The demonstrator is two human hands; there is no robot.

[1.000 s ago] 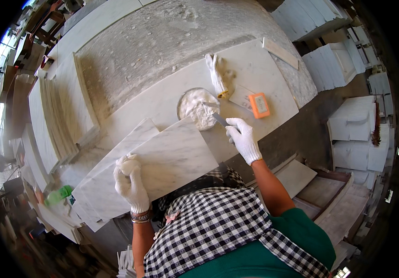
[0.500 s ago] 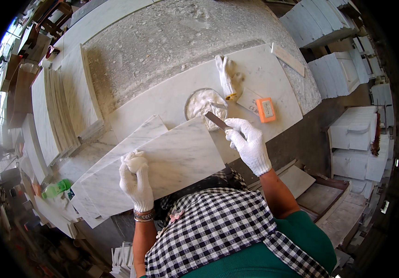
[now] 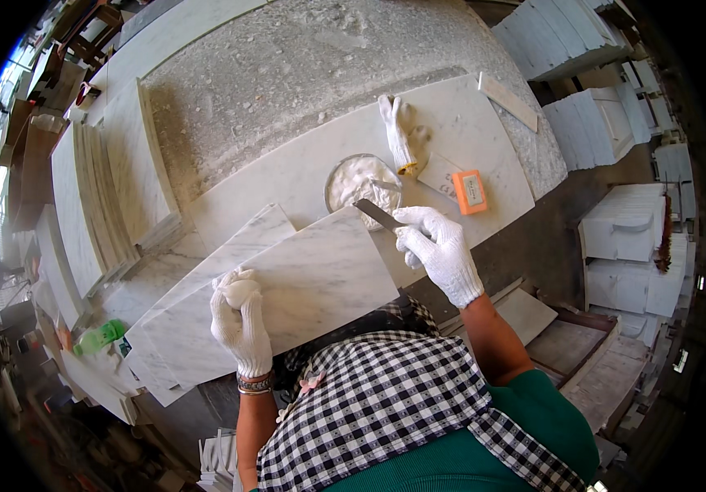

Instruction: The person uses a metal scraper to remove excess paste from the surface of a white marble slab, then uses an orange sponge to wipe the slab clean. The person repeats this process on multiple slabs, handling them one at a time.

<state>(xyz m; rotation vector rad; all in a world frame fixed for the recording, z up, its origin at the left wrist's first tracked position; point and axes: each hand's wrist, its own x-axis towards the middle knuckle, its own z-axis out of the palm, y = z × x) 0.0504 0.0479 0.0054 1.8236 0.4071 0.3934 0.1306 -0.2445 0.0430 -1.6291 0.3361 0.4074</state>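
My right hand (image 3: 443, 254), in a white knitted glove, grips a putty knife (image 3: 379, 215) with a dark flat blade. The blade's tip lies over the top corner of a grey-veined marble slab (image 3: 328, 271), beside a round bowl of white paste (image 3: 361, 182). A second blade-like tool (image 3: 386, 186) rests in the paste. My left hand (image 3: 241, 324), gloved too, is closed above the slab's left part. A whitish wad seems to be in its fingers, but I cannot make out what it is. Another marble slab (image 3: 259, 230) lies partly under the first.
Past the bowl lie a loose white glove (image 3: 400, 139) and an orange box (image 3: 469, 193) on a pale slab. Marble slabs (image 3: 95, 205) stand stacked at the left, with a green bottle (image 3: 99, 336) nearby. White stone stacks (image 3: 595, 127) stand at the right.
My right hand has shifted slightly left, bringing the knife's tip from the bowl's near edge to the slab's corner. My left hand has stayed nearly still.
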